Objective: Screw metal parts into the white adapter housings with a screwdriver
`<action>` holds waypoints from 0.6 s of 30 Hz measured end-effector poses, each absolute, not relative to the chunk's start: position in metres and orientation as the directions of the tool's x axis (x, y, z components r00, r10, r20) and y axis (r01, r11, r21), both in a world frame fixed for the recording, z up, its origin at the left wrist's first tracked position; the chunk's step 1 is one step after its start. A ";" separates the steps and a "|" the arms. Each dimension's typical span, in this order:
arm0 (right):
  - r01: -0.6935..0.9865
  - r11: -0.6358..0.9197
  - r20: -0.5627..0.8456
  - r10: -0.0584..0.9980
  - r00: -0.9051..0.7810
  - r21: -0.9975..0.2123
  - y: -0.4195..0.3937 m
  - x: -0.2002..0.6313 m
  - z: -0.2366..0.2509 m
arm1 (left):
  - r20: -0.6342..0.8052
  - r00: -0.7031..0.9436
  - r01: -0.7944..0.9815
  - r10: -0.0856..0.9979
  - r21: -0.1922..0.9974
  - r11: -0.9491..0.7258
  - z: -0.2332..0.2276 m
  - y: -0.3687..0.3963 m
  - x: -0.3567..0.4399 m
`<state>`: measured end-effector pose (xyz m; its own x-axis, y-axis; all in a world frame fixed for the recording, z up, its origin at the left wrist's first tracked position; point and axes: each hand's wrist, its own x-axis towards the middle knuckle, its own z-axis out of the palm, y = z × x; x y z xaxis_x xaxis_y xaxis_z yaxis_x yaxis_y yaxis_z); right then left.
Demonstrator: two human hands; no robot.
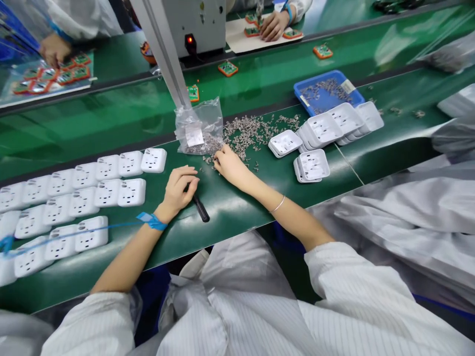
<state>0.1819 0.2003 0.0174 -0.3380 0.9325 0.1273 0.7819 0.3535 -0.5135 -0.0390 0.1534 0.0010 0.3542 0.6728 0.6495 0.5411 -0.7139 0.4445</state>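
My right hand (232, 167) reaches to the near edge of a loose pile of small metal parts (245, 133), its fingers closed in a pinch. What lies between those fingertips is hidden. Just behind them stands a clear plastic bag (200, 126) with more of the same parts. My left hand (180, 188), a blue strap at its wrist, is low over the green bench with fingers curled together; I cannot make out anything inside. A black pen-like tool (201, 208) lies beside it, one end by the thumb. Rows of white socket housings (131, 192) fill the left.
White plastic covers (313, 165) stand in stacks at the right, before a blue tray (326, 94) of metal parts. A metal post (163, 49) rises behind the bag. Orange-edged circuit boards (227, 68) lie on the green belt. Across it are two co-workers' hands (274, 25).
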 end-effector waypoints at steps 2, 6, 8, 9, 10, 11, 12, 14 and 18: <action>0.750 0.351 0.124 0.931 -0.342 -0.561 0.202 0.184 0.018 | 0.682 0.279 0.522 0.676 0.483 -0.703 0.004 0.146 -0.032; 0.581 0.390 0.257 0.918 -0.301 -0.714 0.200 0.192 0.020 | 0.657 0.087 0.494 0.749 0.625 -0.605 0.014 0.135 -0.022; 0.462 0.438 0.351 0.898 -0.265 -0.772 0.193 0.192 0.022 | 0.568 -0.013 0.439 0.823 0.742 -0.506 0.017 0.132 -0.018; 0.410 0.463 0.386 0.885 -0.260 -0.786 0.188 0.189 0.023 | 0.500 -0.054 0.381 0.864 0.810 -0.445 0.018 0.131 -0.015; 0.369 0.487 0.410 0.871 -0.270 -0.791 0.182 0.185 0.024 | 0.419 -0.075 0.303 0.905 0.874 -0.380 0.018 0.130 -0.013; 0.341 0.509 0.427 0.857 -0.289 -0.791 0.176 0.181 0.024 | 0.333 -0.069 0.211 0.940 0.926 -0.313 0.018 0.130 -0.011; 0.323 0.530 0.439 0.841 -0.315 -0.784 0.170 0.176 0.024 | 0.251 -0.032 0.120 0.968 0.962 -0.245 0.018 0.130 -0.010; 0.314 0.572 0.458 0.809 -0.368 -0.758 0.160 0.166 0.022 | 0.127 0.092 -0.001 0.988 0.992 -0.127 0.016 0.131 -0.009; 0.327 0.594 0.435 0.783 -0.445 -0.735 0.154 0.161 0.016 | 0.011 0.203 -0.029 0.979 1.000 -0.005 0.011 0.133 -0.010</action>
<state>0.1615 0.1537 0.0165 -0.4449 0.7830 0.4346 0.3268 0.5938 -0.7353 -0.0100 0.1334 0.0108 0.2034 0.9790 0.0107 -0.0289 -0.0050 0.9996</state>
